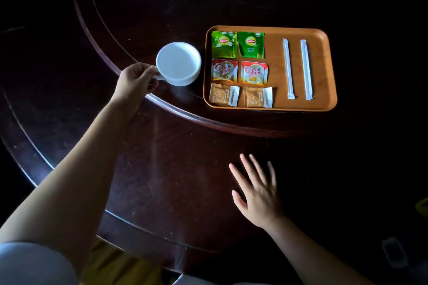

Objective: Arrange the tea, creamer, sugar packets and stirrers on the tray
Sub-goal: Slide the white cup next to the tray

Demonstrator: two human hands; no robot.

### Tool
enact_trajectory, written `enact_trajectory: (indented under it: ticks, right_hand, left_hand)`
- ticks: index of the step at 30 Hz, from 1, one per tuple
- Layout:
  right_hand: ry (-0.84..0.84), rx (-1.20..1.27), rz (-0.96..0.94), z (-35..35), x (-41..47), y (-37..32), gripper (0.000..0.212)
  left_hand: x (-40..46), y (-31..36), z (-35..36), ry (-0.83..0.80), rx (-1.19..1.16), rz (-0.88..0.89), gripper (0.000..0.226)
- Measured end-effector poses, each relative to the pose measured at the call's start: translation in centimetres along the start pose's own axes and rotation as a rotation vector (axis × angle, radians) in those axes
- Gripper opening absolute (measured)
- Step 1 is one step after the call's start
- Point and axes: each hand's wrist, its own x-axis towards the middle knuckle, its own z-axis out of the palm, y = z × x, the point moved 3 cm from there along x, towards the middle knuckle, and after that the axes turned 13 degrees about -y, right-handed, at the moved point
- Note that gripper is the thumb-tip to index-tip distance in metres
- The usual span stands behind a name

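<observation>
An orange tray (322, 71) lies on the dark table. On its left side sit two green tea packets (224, 44) (251, 45), below them two creamer packets (224, 70) (254, 73), and at the front two brown sugar packets (223, 97) (258, 97). Two white wrapped stirrers (288, 68) (306, 69) lie side by side on the tray's right half. My left hand (136, 81) grips the handle of a white cup (178, 63) standing just left of the tray. My right hand (257, 190) rests flat on the table in front, fingers spread, holding nothing.
The tray and cup stand on a raised round turntable (162, 104) whose curved rim runs between the tray and me. A yellow-green object (422, 206) shows at the right edge. The room is dim.
</observation>
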Motion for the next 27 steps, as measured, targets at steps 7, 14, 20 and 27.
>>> enact_trajectory:
  ticks: [7,14,20,27]
  right_hand:
    - [-0.026,-0.006,0.013,0.0,0.0,0.0,0.064]
    - [-0.031,-0.007,0.015,-0.2,0.0,0.0,0.065]
    - [-0.030,-0.011,0.016,-0.1,0.1,0.0,0.064]
    - [-0.006,-0.037,0.014,0.0,0.1,0.0,0.063]
  left_hand:
    - [2.0,0.1,-0.1,-0.019,-0.080,-0.052,0.018]
    - [2.8,0.1,0.2,0.036,-0.133,-0.026,0.022]
    - [3.0,-0.2,0.4,0.034,-0.203,0.014,0.023]
    - [2.7,-0.5,0.6,0.019,-0.186,0.036,0.017]
